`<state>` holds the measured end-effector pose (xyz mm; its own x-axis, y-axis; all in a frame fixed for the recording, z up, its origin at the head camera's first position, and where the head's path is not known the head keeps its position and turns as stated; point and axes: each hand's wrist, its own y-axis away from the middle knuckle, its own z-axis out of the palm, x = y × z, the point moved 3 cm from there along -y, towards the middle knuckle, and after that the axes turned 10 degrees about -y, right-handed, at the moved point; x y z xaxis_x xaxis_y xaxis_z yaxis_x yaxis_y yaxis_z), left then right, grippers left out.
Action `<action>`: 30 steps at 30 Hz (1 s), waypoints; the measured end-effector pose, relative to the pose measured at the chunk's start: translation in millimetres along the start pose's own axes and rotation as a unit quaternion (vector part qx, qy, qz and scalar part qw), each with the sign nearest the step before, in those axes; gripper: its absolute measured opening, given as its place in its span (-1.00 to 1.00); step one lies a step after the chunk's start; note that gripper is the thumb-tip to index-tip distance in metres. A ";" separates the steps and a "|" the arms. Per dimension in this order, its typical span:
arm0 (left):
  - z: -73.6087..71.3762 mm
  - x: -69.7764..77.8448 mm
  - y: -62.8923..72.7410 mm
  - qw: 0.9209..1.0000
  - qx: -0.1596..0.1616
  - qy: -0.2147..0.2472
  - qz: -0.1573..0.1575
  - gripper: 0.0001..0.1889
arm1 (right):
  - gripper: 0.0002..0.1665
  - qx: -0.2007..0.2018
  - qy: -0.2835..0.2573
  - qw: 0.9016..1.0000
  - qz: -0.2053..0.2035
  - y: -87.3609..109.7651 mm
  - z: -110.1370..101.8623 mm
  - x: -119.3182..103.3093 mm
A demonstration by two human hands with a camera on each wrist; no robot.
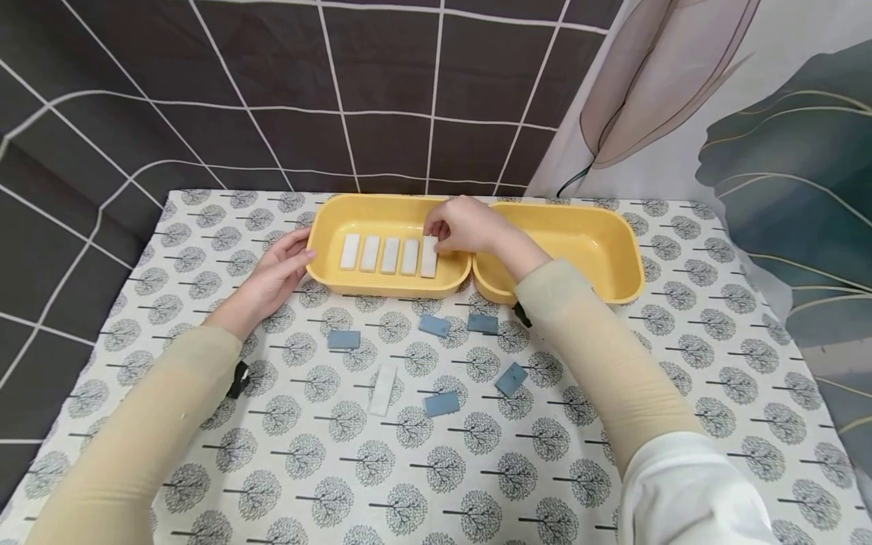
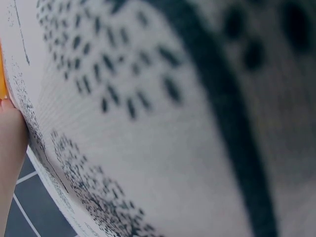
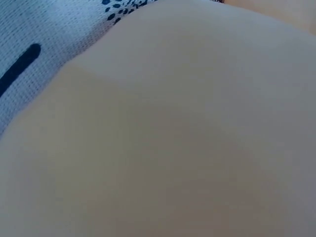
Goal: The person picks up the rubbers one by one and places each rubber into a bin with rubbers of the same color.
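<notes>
In the head view, my right hand (image 1: 470,223) reaches into the left yellow tub (image 1: 388,288) and pinches the top of a white domino-like block (image 1: 428,259). That block stands at the right end of a row of similar white blocks (image 1: 390,256) on the tub's floor. My left hand (image 1: 275,276) rests against the tub's left end, thumb at the rim and fingers along the outer wall. The left wrist view catches only part of that hand (image 2: 11,128) beside a sliver of yellow. Blurred sleeve fills most of the right wrist view.
A second yellow tub (image 1: 613,291) adjoins the first on the right, partly behind my right forearm. Several blue-grey blocks (image 1: 441,403) and a white block (image 1: 383,390) lie on the tree-patterned tablecloth (image 1: 354,462). A dark tiled-pattern backdrop (image 1: 381,144) rises behind.
</notes>
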<state>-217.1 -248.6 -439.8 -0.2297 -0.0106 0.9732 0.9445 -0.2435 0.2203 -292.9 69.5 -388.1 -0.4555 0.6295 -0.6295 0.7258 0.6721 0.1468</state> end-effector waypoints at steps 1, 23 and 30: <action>-0.2 -0.2 0.1 1.000 -0.001 -0.004 0.000 -0.29 | -0.68 -0.001 0.002 1.000 0.000 -0.4 0.3 0.3; -0.1 0.2 -0.1 1.000 0.000 0.002 0.000 -0.27 | -0.67 -0.004 0.069 0.997 0.017 -5.5 4.3 -0.2; -0.1 -1.5 -0.2 1.000 -0.001 0.007 0.006 -0.32 | -0.66 0.000 0.079 0.997 0.024 -5.8 6.8 0.0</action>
<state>-217.0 -248.7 -441.4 -0.2220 -0.0270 0.9747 0.9469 -0.2443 0.2089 -293.7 62.9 -394.1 -0.4957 0.7149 -0.4932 0.7488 0.6394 0.1743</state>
